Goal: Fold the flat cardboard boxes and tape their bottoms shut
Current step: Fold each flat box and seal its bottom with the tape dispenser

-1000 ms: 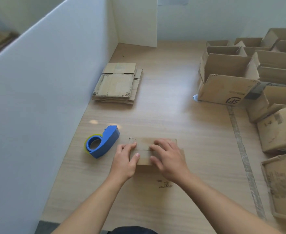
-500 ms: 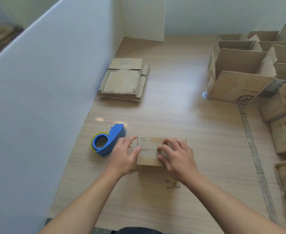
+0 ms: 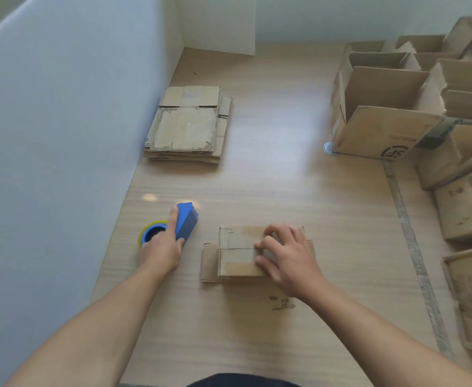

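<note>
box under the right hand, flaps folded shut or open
Folded shut: the box flaps meet at a seam under the right hand.

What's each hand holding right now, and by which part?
Left hand grips the blue tape dispenser round its middle. Right hand holds nothing; its bent fingers press the box flaps down.
</note>
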The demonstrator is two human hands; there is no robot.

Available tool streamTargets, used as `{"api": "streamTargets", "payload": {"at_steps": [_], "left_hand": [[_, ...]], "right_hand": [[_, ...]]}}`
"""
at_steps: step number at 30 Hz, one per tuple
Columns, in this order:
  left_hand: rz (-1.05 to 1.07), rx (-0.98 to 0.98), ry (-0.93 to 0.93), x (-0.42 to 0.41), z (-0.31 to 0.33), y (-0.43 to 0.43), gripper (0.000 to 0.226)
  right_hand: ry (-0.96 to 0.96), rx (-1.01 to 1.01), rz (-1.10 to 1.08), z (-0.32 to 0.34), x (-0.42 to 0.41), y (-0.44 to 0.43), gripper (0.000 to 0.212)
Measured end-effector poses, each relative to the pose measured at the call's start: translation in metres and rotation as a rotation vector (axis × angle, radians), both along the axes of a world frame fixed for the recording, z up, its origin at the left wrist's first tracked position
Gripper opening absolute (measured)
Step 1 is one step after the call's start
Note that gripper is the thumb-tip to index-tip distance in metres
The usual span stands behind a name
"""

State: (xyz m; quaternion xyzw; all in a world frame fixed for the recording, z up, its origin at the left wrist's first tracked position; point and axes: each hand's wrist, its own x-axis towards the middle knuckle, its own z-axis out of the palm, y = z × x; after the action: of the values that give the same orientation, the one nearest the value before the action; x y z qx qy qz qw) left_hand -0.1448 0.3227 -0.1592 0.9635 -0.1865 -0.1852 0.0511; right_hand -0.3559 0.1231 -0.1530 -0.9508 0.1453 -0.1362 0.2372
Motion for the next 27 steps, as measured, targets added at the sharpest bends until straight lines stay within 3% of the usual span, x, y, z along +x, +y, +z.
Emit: {"api": "streamTargets", "payload": {"at_steps": [6,8,10,14,20,27], "left_hand": [[-0.101,-0.240,0.023,-0.004,0.053,-0.001,0.074],[-0.289,-0.339,0.012,-0.016,0.080,0.002,0.074],[-0.582,-0.421,-0.121,-0.026,0.093,0.005,0.074],[-0.991,-0.363,-0.304,-0.035,0.083,0.005,0.057],[-1.064,-0.324,-0.291,-0.054,0.079,-0.007,0.054],[-1.021,-0.316,-0.233,-0.059,0.085,-0.012,0.055]], "right_hand": [[-0.092,0.194,-0.049,0.003,-0.001,-0.001,0.038],[-0.122,0.337,-0.081,0.008,-0.001,-0.002,0.046],[-0.127,0.462,-0.090,0.012,-0.003,-0.006,0.049],[-0.117,0.567,-0.060,0.019,-0.007,-0.012,0.050],[-0.120,0.527,0.051,0.019,-0.010,-0.014,0.039],[-0.025,0.720,0.115,0.031,-0.014,-0.021,0.030]]}}
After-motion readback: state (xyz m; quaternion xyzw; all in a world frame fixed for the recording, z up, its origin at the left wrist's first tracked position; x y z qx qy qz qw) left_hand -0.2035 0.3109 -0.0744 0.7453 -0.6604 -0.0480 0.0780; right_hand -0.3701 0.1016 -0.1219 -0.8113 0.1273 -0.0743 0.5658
